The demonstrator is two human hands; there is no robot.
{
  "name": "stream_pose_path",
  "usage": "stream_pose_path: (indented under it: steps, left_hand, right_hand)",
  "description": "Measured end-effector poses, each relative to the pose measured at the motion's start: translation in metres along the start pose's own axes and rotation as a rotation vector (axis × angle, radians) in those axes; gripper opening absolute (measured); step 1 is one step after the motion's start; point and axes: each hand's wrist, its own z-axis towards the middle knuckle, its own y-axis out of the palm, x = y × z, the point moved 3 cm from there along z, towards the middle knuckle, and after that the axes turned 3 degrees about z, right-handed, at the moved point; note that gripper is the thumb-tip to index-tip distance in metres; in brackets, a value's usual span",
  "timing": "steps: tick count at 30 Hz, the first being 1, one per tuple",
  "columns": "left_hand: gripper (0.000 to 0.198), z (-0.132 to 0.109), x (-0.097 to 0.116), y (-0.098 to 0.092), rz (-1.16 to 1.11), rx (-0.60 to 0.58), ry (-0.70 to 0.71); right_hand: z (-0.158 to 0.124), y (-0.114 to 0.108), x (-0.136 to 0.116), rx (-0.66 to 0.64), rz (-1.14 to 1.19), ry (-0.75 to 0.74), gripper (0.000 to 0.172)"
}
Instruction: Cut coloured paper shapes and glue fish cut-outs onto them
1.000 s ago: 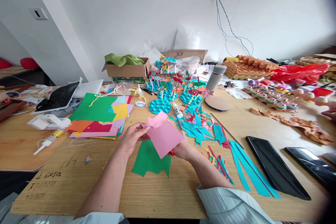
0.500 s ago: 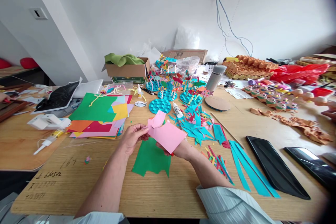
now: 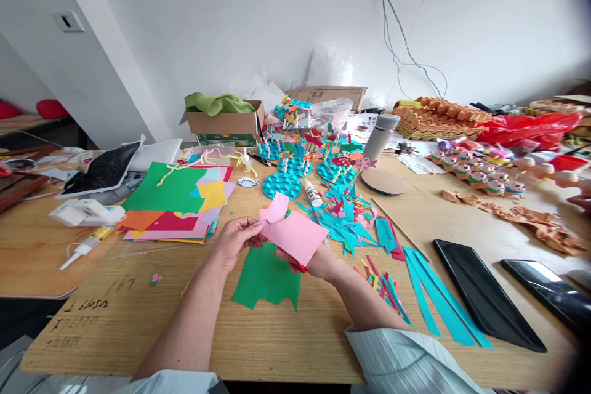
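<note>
My left hand (image 3: 234, 241) pinches the left edge of a pink paper sheet (image 3: 295, 235), held above the wooden table (image 3: 286, 345). A cut flap of the pink sheet curls up at its top left. My right hand (image 3: 318, 263) sits under the sheet's right side, closed round red-handled scissors (image 3: 301, 267), mostly hidden by the paper. A green paper piece (image 3: 268, 280) lies flat on the table just below both hands.
A stack of coloured paper sheets (image 3: 175, 203) lies at left, with glue bottles (image 3: 87, 246) nearby. Teal paper scraps (image 3: 346, 225) and strips (image 3: 438, 301) spread to the right. Two black trays (image 3: 484, 295) sit at right. Teal craft discs (image 3: 281, 184), a grey flask (image 3: 379, 135) and boxes stand behind.
The pink sheet has turned and tilted flatter, its lower corner swinging up to the right. My right hand has shifted slightly under it; the left hand keeps its pinch.
</note>
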Motion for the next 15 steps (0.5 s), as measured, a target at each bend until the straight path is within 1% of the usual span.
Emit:
stream_pose_path:
  steps: [4,10,15]
  left_hand:
    - [0.034,0.0002,-0.0002,-0.0001,0.004,-0.011,-0.001]
    - [0.033,0.0006,-0.0011,0.0021,0.018,-0.031,-0.013]
    - [0.033,-0.001,-0.0006,0.003,0.016,-0.036,-0.014]
  right_hand:
    - [0.0001,-0.0004,-0.0017,0.009,0.004,0.009,0.037]
    - [0.0013,0.0017,-0.002,-0.022,0.099,0.045,0.037]
    - [0.0005,0.0014,-0.0025,-0.013,0.093,0.047,0.04]
